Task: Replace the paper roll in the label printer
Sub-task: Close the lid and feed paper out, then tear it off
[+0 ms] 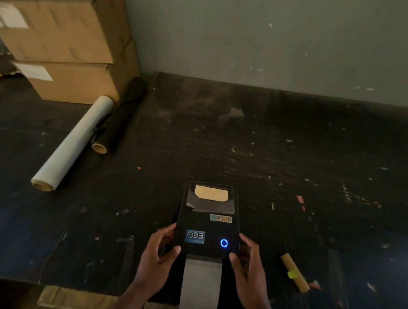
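Both hands grip the label printer [207, 225] at its near end, 1 on each side. The left hand [161, 252] is curled partly closed around the printer's left edge, fingers wrapped along the side and the thumb [175, 250] pressed at the front left corner. The right hand [246, 260] mirrors it on the right edge, fingers along the side wall and the thumb tip [233, 256] against the front right corner. Both forearms rise from the bottom of the view and angle inward toward the printer, wrists roughly level. The printer is a black box resting on the dark, scuffed table [298, 151], close to its near edge, lid down, with a blue ring light [224, 242] glowing on top and a blue sticker [195, 236] beside it. Through the clear window [210, 197] at the far end of the lid, a pale brown roll is visible inside. A strip of label paper [199, 288] comes out of the front slot between the 2 hands and hangs over the table's edge. To the right of the printer lies a bare cardboard core [295, 272] with a yellow tag. Far left, a white roll [73, 141] and a black roll [119, 118] lie side by side before 2 stacked cardboard boxes [67, 39].
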Demonstrator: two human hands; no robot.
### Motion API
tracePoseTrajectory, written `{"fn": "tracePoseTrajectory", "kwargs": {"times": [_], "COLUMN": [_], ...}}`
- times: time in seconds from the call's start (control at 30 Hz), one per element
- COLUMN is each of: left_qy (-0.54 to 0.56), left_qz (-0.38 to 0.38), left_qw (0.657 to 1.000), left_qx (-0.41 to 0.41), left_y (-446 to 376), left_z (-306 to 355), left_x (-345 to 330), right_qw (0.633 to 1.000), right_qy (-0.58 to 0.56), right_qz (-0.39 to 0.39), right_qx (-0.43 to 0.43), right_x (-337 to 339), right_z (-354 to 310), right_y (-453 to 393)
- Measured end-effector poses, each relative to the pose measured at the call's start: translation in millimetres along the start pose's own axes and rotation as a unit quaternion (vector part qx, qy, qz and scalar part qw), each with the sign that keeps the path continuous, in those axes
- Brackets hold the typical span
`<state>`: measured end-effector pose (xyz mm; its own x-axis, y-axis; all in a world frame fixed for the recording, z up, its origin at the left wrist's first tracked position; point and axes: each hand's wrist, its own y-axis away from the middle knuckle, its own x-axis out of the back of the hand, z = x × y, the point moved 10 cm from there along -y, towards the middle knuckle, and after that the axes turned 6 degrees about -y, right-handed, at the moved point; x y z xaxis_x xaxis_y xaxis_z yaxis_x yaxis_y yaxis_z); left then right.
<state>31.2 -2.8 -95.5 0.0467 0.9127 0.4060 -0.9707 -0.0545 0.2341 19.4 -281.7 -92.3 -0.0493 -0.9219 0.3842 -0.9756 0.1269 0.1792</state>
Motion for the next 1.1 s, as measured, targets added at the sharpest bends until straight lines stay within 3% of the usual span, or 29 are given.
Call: {"fn": "tracePoseTrajectory", "kwargs": {"times": [1.1], "left_qy": [-0.008], "left_qz": [-0.004], "left_qw": [1.000], "left_qx": [0.009], "left_y": [-2.9], "left_z": [3.1], "left_x": [1.6], "right_qw": [1.000], "right_qy": [-0.008], "right_qz": [-0.005], "right_qx": [-0.013], "right_x": [-1.1], "right_z": [1.7], "right_y": [-0.2]}}
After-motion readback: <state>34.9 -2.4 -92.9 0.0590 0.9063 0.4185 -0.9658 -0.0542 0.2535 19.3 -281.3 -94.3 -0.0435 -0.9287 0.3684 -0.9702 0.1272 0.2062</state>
